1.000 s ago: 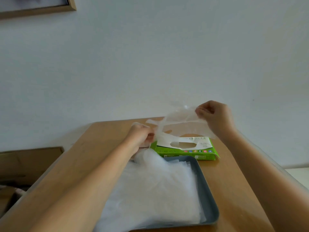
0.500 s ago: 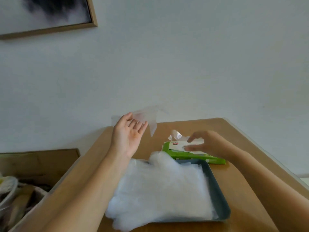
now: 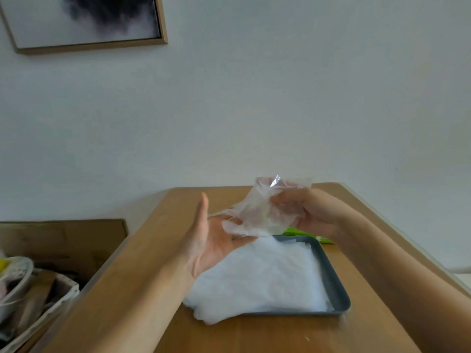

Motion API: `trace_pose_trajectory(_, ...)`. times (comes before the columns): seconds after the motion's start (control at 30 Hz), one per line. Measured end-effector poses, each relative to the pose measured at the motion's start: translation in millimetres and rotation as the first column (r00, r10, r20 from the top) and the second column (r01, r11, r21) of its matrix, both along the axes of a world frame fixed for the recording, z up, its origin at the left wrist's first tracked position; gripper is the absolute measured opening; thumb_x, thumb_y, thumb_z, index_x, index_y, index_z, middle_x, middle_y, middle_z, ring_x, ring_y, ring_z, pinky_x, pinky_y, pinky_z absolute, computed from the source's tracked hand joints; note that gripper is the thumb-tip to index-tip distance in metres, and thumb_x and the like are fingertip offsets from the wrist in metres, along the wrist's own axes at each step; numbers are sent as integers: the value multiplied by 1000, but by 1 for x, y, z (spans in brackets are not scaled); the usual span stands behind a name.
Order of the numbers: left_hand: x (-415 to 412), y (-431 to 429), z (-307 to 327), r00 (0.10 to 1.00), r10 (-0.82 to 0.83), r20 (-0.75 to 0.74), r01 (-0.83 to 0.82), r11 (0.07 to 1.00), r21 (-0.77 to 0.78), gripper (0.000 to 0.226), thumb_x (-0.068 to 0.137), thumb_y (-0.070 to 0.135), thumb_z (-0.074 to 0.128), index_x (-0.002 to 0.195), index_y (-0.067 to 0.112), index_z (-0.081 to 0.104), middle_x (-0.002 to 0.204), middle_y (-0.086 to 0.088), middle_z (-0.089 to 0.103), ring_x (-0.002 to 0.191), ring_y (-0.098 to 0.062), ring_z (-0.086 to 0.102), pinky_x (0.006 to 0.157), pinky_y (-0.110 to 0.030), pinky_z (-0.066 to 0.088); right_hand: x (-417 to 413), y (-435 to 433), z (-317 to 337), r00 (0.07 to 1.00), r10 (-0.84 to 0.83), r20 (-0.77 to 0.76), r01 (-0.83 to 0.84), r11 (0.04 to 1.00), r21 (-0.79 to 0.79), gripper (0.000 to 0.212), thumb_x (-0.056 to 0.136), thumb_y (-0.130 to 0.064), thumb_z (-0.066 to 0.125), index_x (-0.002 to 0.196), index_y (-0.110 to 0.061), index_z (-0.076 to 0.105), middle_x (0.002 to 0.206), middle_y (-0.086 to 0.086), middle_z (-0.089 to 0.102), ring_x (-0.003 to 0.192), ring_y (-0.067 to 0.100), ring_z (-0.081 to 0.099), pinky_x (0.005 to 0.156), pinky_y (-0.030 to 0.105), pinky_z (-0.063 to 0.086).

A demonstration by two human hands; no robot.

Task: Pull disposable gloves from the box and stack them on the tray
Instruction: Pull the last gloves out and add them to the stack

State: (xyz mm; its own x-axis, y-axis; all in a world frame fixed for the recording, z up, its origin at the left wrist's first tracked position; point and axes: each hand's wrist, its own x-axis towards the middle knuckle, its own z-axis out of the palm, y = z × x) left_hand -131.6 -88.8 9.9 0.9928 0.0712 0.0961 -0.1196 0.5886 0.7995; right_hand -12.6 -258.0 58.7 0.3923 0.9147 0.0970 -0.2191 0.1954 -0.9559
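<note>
One clear plastic glove (image 3: 265, 212) is held over a light wooden tabletop (image 3: 153, 250).
It is gripped by the curled right hand (image 3: 313, 212), the left hand (image 3: 211, 240) spread beneath, above white gloves (image 3: 260, 273) piled on a grey tray (image 3: 334, 284); a wood-framed picture (image 3: 86, 21) is hung on the pale wall (image 3: 280, 98).

A wooden counter (image 3: 267, 337) with a rounded far corner stands against a plain white wall (image 3: 254, 110). A picture (image 3: 84, 21) in a light wooden frame hangs on the wall at upper left; it shows a dark smudge on a pale ground. Left of the counter, lower down, a brown board (image 3: 63, 240) lies flat. Near it stands a white-rimmed basket (image 3: 60, 295) whose contents are blurred.
</note>
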Motion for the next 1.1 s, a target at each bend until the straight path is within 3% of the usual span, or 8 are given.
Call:
trace_pose_trajectory(0.13, -10, 2, 11, 997, 82, -15, -83, 991, -109, 81, 81, 64, 43, 112, -7, 67, 113, -24, 66, 96, -29, 70, 76, -34, 59, -7, -9, 6, 996, 89, 10, -88, 993, -83, 38, 77, 6, 56, 110, -12, 61, 77, 4, 61, 63, 14, 59, 62, 27, 54)
trace_pose_trajectory(0.23, -12, -2, 13, 967, 237, -93, -236, 972, 17, 30, 78, 20, 60, 95, -1, 74, 84, -13, 73, 69, -17, 71, 57, -23, 57, -5, -14, -2, 998, 40, -45, -45, 991, -124, 27, 75, 2, 61, 98, -11, 66, 78, 5, 64, 64, 15, 61, 60, 27, 56)
trace_pose_trajectory(0.33, -19, 1, 10, 894, 415, -172, -374, 899, 227, 18, 80, -2, 63, 97, 2, 65, 58, 0, 64, 42, -7, 58, 40, -15, 46, 1, -18, -22, 996, -12, -94, -3, 987, -160, 39, 80, 0, 64, 118, -4, 61, 96, 10, 66, 71, 15, 64, 61, 23, 57)
trace_pose_trajectory(0.5, -36, 23, -11, 764, 639, -89, -397, 575, 716, 15, 85, 3, 68, 99, 8, 66, 86, -8, 70, 51, -7, 62, 46, -21, 49, -13, -23, -59, 940, -245, 237, 321, 870, -373, 26, 86, 3, 64, 111, 0, 61, 77, 12, 67, 54, 13, 63, 46, 18, 50)
trace_pose_trajectory(0.63, -37, 32, -25, 732, 679, -59, -315, 414, 854, 12, 84, 5, 70, 94, 11, 66, 85, -7, 70, 50, -7, 62, 58, -27, 51, -27, -25, -79, 902, -238, 360, 388, 813, -435, 32, 86, -2, 66, 117, -8, 61, 81, 12, 74, 60, 16, 67, 63, 27, 58)
trace_pose_trajectory(0.83, -34, 29, -12, 763, 644, -49, -364, 492, 791, 8, 90, 5, 63, 94, 10, 67, 79, -5, 71, 49, -5, 59, 46, -17, 48, -32, -41, -52, 879, -124, 460, 247, 944, -218, 76, 82, -12, 67, 138, -44, 28, 105, 10, 72, 86, 28, 71, 72, 30, 57)
trace_pose_trajectory(1.0, -38, 34, 13, 793, 601, -95, -390, 622, 679, 12, 94, 3, 55, 90, 6, 66, 79, -3, 63, 47, -5, 53, 41, -15, 40, -23, -61, -24, 824, 261, 503, -191, 964, -187, 82, 91, 17, 43, 149, -35, 18, 147, 10, 42, 128, 33, 50, 99, 49, 46)
trace_pose_trajectory(1.1, -41, 31, 22, 797, 590, -129, -401, 677, 617, 21, 94, 1, 53, 74, 2, 60, 94, 1, 66, 50, -8, 47, 40, -15, 40, -26, -61, -21, 794, 305, 526, -244, 952, -183, 77, 87, 22, 44, 148, -21, 27, 151, 3, 34, 134, 29, 44, 102, 57, 40)
